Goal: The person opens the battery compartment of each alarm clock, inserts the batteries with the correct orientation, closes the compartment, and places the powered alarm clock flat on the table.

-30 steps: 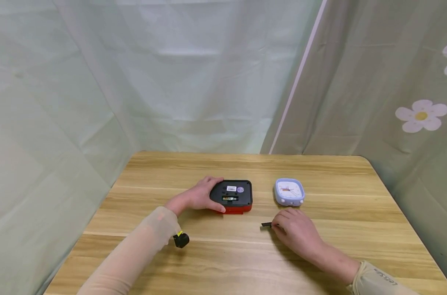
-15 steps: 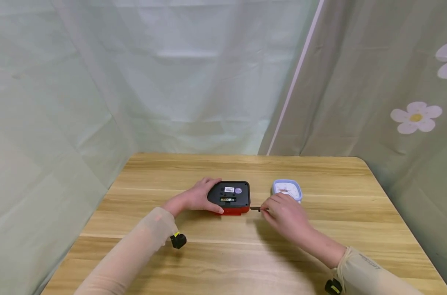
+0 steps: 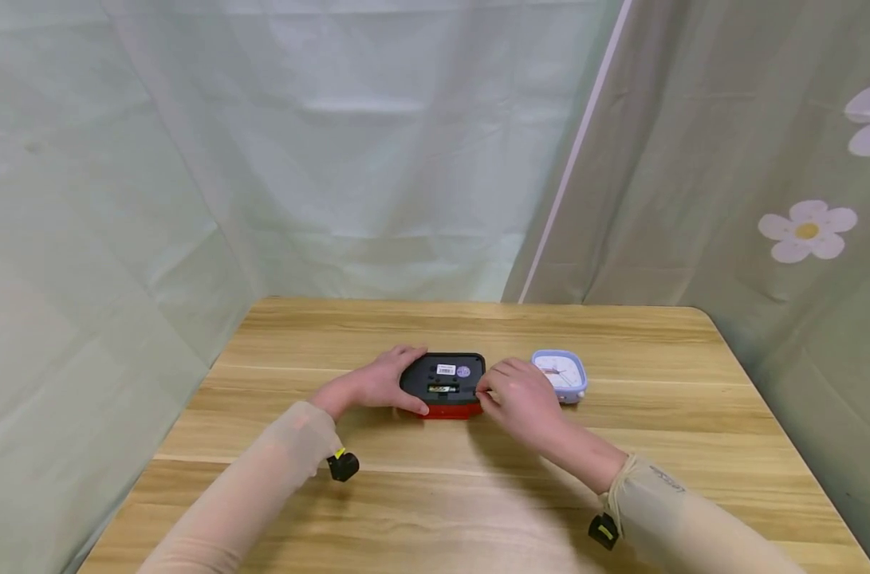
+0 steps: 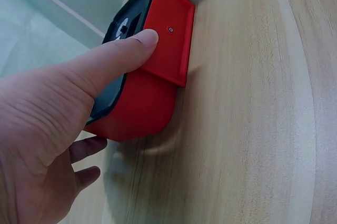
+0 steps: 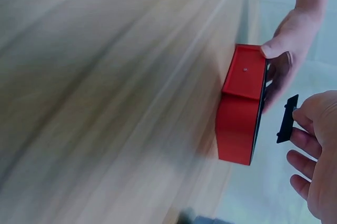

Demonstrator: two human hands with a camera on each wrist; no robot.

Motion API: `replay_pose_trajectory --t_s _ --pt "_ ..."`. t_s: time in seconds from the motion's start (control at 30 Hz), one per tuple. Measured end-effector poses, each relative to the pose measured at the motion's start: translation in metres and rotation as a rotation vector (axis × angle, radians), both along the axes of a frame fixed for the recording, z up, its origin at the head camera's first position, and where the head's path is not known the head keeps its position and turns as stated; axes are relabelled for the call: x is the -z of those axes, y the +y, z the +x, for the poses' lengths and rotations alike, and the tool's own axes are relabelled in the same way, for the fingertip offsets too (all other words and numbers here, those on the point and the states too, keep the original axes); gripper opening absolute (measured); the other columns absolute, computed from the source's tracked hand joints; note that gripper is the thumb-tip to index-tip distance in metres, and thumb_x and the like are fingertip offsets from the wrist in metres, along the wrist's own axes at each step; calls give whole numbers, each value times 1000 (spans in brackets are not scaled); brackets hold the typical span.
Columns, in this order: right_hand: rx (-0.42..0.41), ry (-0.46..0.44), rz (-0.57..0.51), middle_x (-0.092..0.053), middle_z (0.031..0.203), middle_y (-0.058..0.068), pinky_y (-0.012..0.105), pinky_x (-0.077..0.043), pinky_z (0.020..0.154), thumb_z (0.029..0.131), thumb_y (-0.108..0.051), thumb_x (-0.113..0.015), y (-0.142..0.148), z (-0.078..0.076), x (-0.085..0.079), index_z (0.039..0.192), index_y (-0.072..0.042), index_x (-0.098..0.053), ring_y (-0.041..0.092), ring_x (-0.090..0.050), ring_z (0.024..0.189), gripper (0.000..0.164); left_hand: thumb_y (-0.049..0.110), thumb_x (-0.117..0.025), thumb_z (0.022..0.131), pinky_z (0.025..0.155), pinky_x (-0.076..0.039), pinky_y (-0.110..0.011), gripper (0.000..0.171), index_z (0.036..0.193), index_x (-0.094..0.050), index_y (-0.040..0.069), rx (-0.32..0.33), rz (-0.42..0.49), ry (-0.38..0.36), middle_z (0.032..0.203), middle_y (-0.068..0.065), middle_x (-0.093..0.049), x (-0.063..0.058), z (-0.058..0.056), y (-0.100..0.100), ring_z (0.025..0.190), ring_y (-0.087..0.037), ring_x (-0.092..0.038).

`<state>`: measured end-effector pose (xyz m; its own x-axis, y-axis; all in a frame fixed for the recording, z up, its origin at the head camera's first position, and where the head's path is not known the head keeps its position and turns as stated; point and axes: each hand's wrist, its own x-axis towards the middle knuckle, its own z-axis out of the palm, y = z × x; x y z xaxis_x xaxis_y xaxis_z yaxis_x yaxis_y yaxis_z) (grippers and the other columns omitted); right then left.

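A red clock (image 3: pixel 448 410) lies with its black back upward in the head view. A battery (image 3: pixel 443 389) shows in the open slot of that back. My left hand (image 3: pixel 379 381) grips the clock's left end, thumb at the near side and fingers at the far side. In the left wrist view the thumb (image 4: pixel 124 52) presses by the black rim. My right hand (image 3: pixel 524 400) pinches a small black battery cover (image 5: pixel 287 120) between thumb and finger. That cover is at the back's right end, apart from the slot. Its small tabs show in the right wrist view.
A light-blue alarm clock (image 3: pixel 560 375) stands just right of my right hand, partly behind it. The wooden table (image 3: pixel 435 510) extends around both hands. Pale curtains (image 3: pixel 377 159) hang behind it.
My right hand has moved left and away from me with the battery cover, from the open table to the red clock's right end. The left hand keeps its grip.
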<state>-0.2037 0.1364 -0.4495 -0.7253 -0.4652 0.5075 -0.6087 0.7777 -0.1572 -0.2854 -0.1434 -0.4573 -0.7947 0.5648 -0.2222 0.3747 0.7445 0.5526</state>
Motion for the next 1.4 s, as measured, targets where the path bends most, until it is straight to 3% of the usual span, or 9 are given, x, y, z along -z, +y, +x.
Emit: replay_pose_trajectory --t_s 0.57,1.03,1.4 --pt "62 -52 91 -64 81 -5 40 -49 84 79 -18 -79 -50 -23 12 77 -20 -67 22 -60 90 12 57 -87 75 108 -39 -48 112 162 -29 15 13 -34 23 153 -11 -38 -3 -2 3 131 -29 -42" --pt "57 -49 127 -64 81 -3 43 -47 92 80 -18 -79 -60 -27 18 75 -18 -66 24 -60 93 14 60 -86 74 107 -40 -46 114 162 -29 15 16 -39 18 151 -11 -38 -1 -5 3 129 -27 -44" --pt "47 -17 135 -65 80 -2 41 -48 91 78 -17 -80 -62 -31 20 72 -18 -65 24 -60 91 16 60 -86 74 106 -40 -46 114 162 -29 15 15 -43 0 154 -9 -37 -5 -4 3 130 -27 -43"
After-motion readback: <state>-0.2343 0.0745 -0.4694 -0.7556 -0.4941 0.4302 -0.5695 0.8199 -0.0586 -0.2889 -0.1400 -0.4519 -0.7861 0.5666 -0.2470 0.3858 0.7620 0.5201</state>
